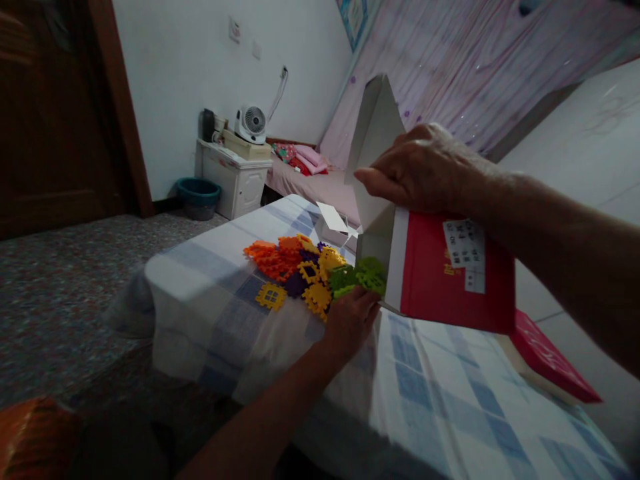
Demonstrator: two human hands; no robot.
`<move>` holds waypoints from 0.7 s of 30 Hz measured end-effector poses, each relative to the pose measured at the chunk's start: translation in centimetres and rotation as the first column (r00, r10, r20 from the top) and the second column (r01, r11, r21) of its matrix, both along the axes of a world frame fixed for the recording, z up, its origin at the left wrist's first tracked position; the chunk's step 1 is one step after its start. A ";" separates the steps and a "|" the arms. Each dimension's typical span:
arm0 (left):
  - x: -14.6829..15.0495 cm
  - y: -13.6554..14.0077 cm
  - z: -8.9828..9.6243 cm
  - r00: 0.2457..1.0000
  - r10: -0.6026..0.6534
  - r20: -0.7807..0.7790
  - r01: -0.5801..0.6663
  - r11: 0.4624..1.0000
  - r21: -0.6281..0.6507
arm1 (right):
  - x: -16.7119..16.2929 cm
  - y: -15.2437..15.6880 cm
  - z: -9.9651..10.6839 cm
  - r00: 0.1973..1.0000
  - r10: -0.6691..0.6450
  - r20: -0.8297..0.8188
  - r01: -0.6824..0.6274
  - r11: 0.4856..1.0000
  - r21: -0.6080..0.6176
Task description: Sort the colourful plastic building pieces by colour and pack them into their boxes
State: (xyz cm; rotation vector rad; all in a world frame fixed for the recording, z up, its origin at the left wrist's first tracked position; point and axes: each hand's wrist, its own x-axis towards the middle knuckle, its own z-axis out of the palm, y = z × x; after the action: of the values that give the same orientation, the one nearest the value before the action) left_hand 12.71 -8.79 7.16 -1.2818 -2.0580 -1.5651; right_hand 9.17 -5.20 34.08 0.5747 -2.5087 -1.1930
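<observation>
My right hand (420, 167) is closed on the upper edge of a red cardboard box (460, 273) with a white printed label. The box is tipped on its side, with its pale inner flap (373, 127) standing up and its opening facing left. At the lower lip of the opening, my left hand (353, 317) has its fingers curled against green interlocking plastic pieces (357, 275); its fingertips are partly hidden. Left of it, on the tablecloth, lie orange pieces (277, 259), yellow pieces (317, 297) and a few purple pieces (295, 284). One yellow window-shaped piece (271, 296) lies apart at the front.
A blue-and-white checked cloth (200, 287) covers the table. A red box lid (553, 360) lies at the right, and an open white box (333, 223) stands behind the pieces. Farther back are a teal bucket (199, 195), a white cabinet (243, 183), a fan (251, 125) and a bed (320, 192).
</observation>
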 end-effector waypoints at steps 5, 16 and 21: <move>-0.9 0.9 -0.2 1.000 0.027 -0.004 -0.026 0.998 0.051 | -0.8 -1.7 0.6 1.000 0.002 -0.026 0.001 0.995 0.102; -1.6 1.3 0.4 0.999 -0.052 0.006 0.052 0.999 0.008 | -1.2 -2.6 0.0 1.000 0.007 0.021 -0.009 0.992 0.127; -1.8 1.7 0.2 0.993 -0.104 -0.056 0.101 0.993 -0.060 | -0.3 0.4 -1.2 1.000 -0.010 0.030 0.008 0.998 0.064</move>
State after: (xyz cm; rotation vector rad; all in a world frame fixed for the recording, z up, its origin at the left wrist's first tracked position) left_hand 10.89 -7.12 7.37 -1.4581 -2.0442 -1.5009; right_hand 8.84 -4.75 32.89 0.6020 -2.5083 -1.2810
